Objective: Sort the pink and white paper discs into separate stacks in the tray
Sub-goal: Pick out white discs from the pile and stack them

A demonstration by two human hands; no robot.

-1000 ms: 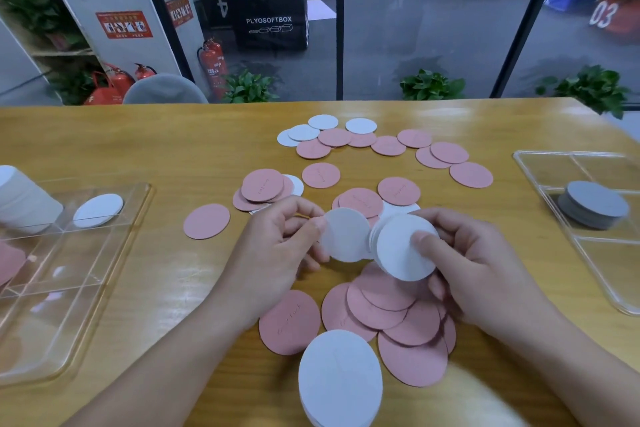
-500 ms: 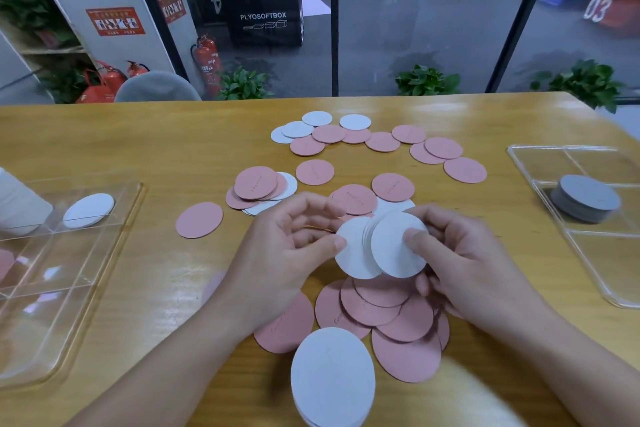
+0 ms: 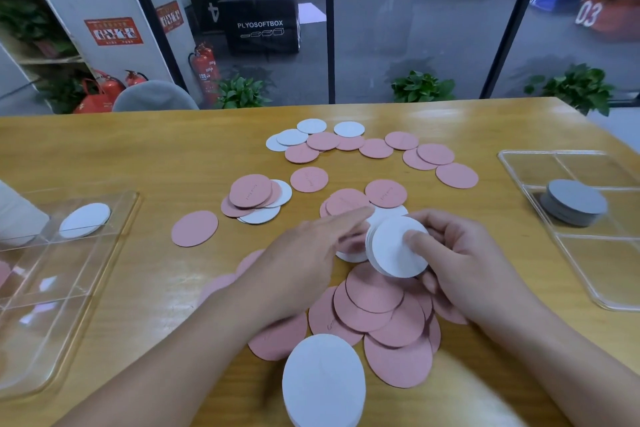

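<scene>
My right hand point(image 3: 460, 260) holds a small stack of white discs point(image 3: 394, 248) above the table, thumb pressed on the top one. My left hand point(image 3: 304, 260) lies beside it with fingers stretched out toward the stack's left edge, touching it. Below them overlapping pink discs point(image 3: 374, 302) lie fanned on the table. A stack of white discs point(image 3: 323, 381) stands at the near edge. More pink discs point(image 3: 457, 175) and white discs point(image 3: 311, 126) are scattered farther back. A clear tray point(image 3: 69, 288) at the left holds one white disc point(image 3: 85, 220).
A second clear tray point(image 3: 588, 253) at the right holds a stack of grey discs point(image 3: 575, 203). A single pink disc point(image 3: 194, 228) lies left of centre. A mixed pile point(image 3: 254, 198) of pink and white discs sits behind it. The wooden table point(image 3: 138, 156) ends at a glass wall.
My left hand has pushed the white disc it held onto the stack in my right hand, and its fingers have straightened. The view shifted slightly.
</scene>
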